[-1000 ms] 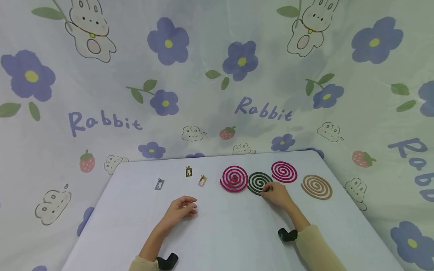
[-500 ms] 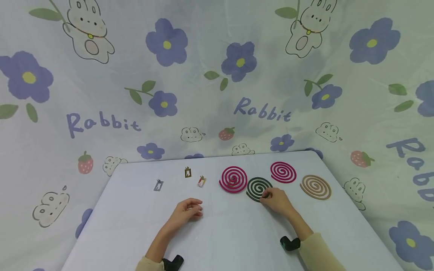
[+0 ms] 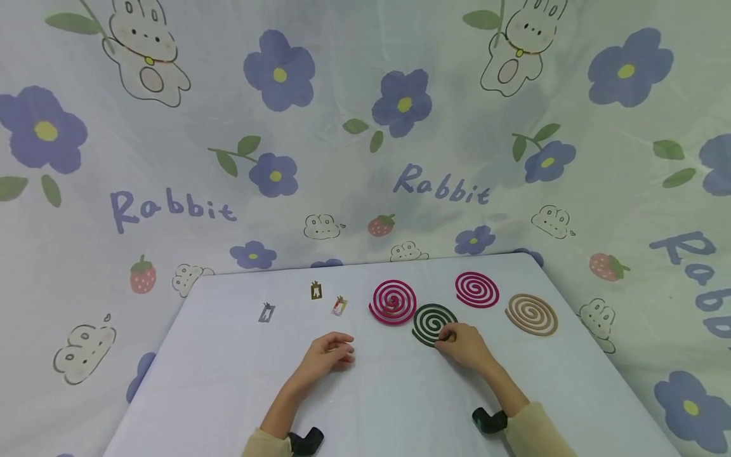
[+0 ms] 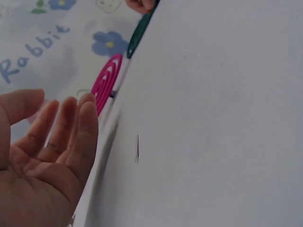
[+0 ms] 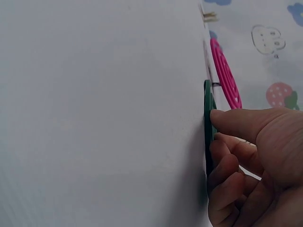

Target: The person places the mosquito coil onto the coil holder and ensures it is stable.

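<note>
My right hand [image 3: 465,346] pinches the near right edge of a dark green mosquito coil [image 3: 425,324] between thumb and fingers. In the right wrist view the green coil [image 5: 208,99] shows edge-on, close over the white tabletop. Left of it a pink mosquito coil [image 3: 377,303] sits raised, with a small dark support under it in the left wrist view. My left hand [image 3: 322,358] hovers over the table front-left of the coils, fingers loosely bent and holding nothing. Small flat metal coil stands lie beyond it: one silver [image 3: 266,312], one gold [image 3: 316,291], one shiny reddish-gold [image 3: 339,306].
A second pink coil [image 3: 476,290] lies at the back right, and a tan coil [image 3: 532,315] lies right of my right hand. The white table [image 3: 394,406] ends at a patterned cloth backdrop [image 3: 354,171] with rabbits and flowers.
My right hand has drawn the green coil toward the table's front and slightly left, away from the back pink coil. The left hand has moved to the right.
</note>
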### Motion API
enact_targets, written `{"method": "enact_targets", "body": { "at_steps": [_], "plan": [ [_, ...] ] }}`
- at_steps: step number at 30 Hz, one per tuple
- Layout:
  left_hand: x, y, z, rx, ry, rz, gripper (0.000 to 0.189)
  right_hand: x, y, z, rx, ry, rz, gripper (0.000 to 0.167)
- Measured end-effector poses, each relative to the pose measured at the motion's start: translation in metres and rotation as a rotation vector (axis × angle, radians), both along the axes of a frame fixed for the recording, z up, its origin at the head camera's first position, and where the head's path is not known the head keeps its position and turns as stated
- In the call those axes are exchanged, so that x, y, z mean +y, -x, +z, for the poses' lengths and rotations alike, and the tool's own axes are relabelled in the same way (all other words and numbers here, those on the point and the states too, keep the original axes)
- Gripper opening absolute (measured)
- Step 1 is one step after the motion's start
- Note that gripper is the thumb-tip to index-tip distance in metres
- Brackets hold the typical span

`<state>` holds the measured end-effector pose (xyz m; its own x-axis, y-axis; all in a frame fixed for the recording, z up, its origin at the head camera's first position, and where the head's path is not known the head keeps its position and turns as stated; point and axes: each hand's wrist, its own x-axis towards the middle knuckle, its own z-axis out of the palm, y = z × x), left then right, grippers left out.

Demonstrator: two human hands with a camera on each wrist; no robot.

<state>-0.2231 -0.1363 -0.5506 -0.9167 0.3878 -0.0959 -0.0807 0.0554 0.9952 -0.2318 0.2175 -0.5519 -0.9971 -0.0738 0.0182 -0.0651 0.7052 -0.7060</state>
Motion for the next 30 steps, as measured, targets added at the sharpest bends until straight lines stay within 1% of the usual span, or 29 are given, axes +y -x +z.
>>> {"method": "enact_targets", "body": {
  "at_steps": [7, 12, 16, 20, 24, 30],
  "plan": [
    [0.014, 0.002, 0.0, 0.0, -0.032, -0.031, 0.036, -0.005, -0.008, 0.001, -0.013, -0.007, 0.003, 0.013],
    [0.022, 0.004, -0.001, -0.003, -0.026, -0.044, 0.035, -0.008, -0.015, 0.005, -0.006, -0.018, 0.016, 0.014],
    [0.03, 0.004, 0.0, 0.012, -0.029, -0.05, 0.034, -0.008, -0.02, 0.005, 0.004, -0.008, 0.038, 0.015],
    [0.037, 0.004, -0.001, 0.026, -0.039, -0.069, 0.034, -0.008, -0.024, 0.001, 0.007, -0.013, 0.069, 0.016],
    [0.042, 0.003, -0.004, 0.02, -0.047, -0.078, 0.033, -0.007, -0.028, -0.006, 0.006, -0.017, 0.105, 0.016],
    [0.054, 0.007, -0.002, 0.02, -0.049, -0.078, 0.032, -0.006, -0.03, -0.008, 0.019, -0.018, 0.138, 0.018]
  ]
}}
